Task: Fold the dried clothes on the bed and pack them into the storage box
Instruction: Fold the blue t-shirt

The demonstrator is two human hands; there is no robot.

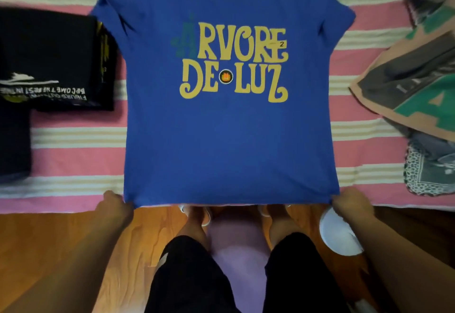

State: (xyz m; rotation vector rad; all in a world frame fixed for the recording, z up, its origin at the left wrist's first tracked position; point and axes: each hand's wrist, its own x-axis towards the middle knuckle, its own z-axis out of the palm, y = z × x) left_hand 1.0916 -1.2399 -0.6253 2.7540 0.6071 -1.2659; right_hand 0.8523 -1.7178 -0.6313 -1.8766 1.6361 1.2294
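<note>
On bed (73,155) | blue shirt (229,140) flat | left hand (113,205), right hand (349,203) fingers pinch hem corners

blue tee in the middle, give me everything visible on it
The blue cotton-looking T-shirt lies spread flat, print side up, on the pink and cream striped bed cover, neck end away from the person, short sleeves splayed. Yellow lettering reads "ARVORE DE LUZ", with a small round emblem between the last two words. The left hand and right hand each grip a hem corner at the bed edge, pulling the hem taut. Its top runs out of frame.
</note>
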